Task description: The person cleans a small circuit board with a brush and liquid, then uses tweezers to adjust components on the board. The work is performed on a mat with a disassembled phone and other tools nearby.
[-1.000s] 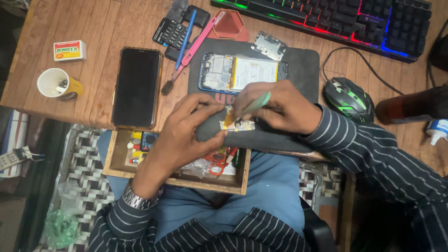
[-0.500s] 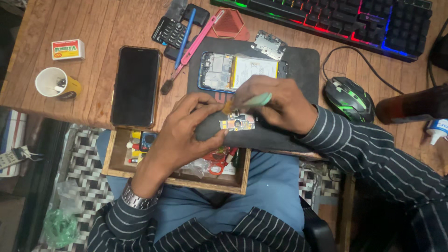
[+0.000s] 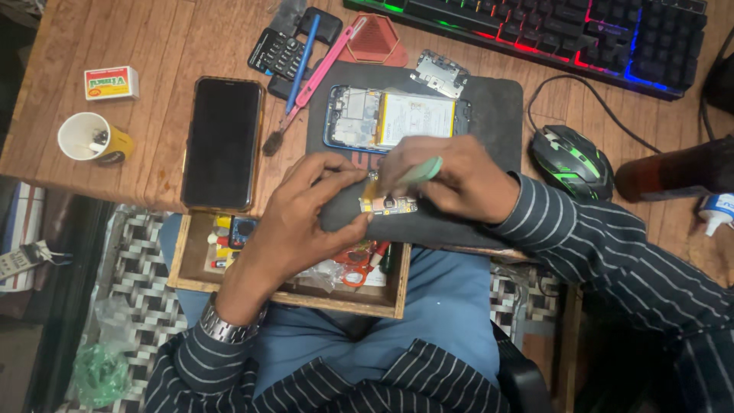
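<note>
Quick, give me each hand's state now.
Left hand: fingers pinching the small circuit board.
Right hand: closed on a green-handled tool.

A wooden plank desk (image 3: pixel 153 46) fills the upper part of the view, its boards warm brown and worn. Below the desk's near edge an open wooden drawer (image 3: pixel 290 294) juts out. Beneath the desk, the floor (image 3: pixel 141 306) shows a black-and-white woven pattern, dim in shadow. Left of the desk the room falls into darkness. A black chair edge (image 3: pixel 524 378) sits below the desk, right of the drawer. Coloured light glows along the desk's far edge.
</note>
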A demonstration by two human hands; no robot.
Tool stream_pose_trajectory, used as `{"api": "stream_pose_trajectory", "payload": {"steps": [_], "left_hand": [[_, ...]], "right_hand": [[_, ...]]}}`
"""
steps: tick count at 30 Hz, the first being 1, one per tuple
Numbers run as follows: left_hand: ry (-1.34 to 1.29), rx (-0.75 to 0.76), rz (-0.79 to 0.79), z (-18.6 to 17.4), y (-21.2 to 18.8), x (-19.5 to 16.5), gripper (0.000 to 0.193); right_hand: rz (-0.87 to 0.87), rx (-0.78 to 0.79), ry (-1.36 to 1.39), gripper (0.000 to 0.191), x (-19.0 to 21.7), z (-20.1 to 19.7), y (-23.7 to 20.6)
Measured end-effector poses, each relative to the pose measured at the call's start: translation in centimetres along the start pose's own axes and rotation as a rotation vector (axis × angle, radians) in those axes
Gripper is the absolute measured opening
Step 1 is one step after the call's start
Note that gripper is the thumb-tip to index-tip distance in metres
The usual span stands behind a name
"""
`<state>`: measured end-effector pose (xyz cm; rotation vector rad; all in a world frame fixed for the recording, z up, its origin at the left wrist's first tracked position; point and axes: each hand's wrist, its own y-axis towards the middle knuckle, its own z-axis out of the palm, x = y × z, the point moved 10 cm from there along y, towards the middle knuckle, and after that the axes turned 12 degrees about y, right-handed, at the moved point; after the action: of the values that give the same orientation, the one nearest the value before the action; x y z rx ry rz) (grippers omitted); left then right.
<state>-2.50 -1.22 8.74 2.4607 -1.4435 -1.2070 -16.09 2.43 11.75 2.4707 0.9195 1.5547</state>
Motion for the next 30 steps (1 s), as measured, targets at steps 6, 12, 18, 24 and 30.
{"api": "stream_pose_trajectory", "payload": {"steps": [6,12,18,24,30], "left_hand": [[-0.003,0.000,-0.006,0.0,0.1,0.0,0.048],[-0.021,-0.003,-0.005,-0.2,0.0,-0.1,0.049],[-0.012,-0.004,0.000,-0.3,0.0,-0.1,0.049],[-0.007,0.006,0.003,-0.2,0.1,-0.1,0.049],[-0.005,0.006,-0.001,-0.2,0.1,0.1,0.048]], "right_hand": [[0.029,0.022,0.078,0.014,-0.2,0.2,0.1],[0.075,-0.032,-0.015,0.018,-0.7,-0.3,0.0],[0.016,0.032,0.103,0.021,-0.1,0.4,0.0],[-0.023,0.022,0.077,0.021,0.1,0.1,0.2],[0.051,0.011,0.003,0.020,-0.5,-0.1,0.3]]}}
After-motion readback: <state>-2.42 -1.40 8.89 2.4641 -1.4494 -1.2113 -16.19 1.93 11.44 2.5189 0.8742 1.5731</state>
